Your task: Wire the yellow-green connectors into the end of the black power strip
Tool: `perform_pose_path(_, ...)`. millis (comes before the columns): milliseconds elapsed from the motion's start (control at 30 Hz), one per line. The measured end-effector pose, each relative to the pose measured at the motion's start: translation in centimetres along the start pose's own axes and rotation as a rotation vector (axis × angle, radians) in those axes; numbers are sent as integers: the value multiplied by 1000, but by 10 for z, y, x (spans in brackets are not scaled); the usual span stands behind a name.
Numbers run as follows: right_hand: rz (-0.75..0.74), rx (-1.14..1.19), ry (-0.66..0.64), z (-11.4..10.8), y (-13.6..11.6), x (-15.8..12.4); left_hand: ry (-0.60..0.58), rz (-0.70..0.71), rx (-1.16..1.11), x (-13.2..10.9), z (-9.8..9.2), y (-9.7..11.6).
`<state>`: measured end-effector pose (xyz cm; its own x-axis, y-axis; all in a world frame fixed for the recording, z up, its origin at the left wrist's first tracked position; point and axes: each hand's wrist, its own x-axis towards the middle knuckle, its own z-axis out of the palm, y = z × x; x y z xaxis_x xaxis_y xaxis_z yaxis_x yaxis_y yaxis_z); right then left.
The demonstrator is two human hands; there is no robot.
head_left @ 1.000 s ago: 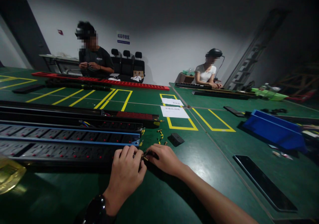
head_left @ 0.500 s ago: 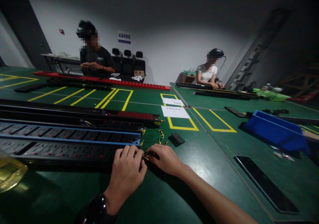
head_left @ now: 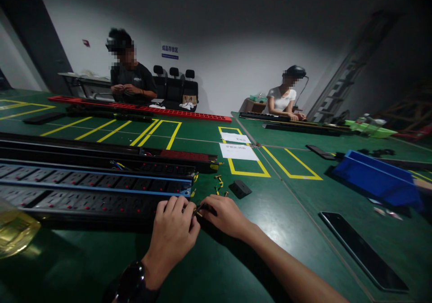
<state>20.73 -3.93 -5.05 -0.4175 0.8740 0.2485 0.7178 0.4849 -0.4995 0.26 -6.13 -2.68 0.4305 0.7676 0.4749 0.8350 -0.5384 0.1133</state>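
My left hand [head_left: 173, 235] is closed over the right end of the nearest black power strip [head_left: 101, 206], its fingers curled over the top. That strip has a row of sockets with small red marks. Against the same end, my right hand [head_left: 224, 215] pinches something small and dark; a brassy bit shows by the fingertips, and the rest is hidden. Behind the near strip lies a blue-edged power strip [head_left: 135, 184]. Short yellow-green wires [head_left: 220, 182] and a black end cap [head_left: 240, 188] lie just beyond my right hand.
A clear container of yellow liquid [head_left: 16, 231] stands at the left edge. To the right are a phone [head_left: 362, 251] and a blue bin [head_left: 380, 179]. White paper sheets [head_left: 239, 152] lie mid-table. Two people [head_left: 135, 80] [head_left: 282, 98] work across the table, near a long red strip [head_left: 145, 108].
The whole view has shifted slightly, so things appear a little further right. Both hands keep their hold at the strip's end, with barely any visible movement.
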Motion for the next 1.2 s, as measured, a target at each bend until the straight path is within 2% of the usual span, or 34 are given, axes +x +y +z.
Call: perform_pose_path(1200,2,-23,-5,0,-1,1,-3,-14,-12,0,2,0)
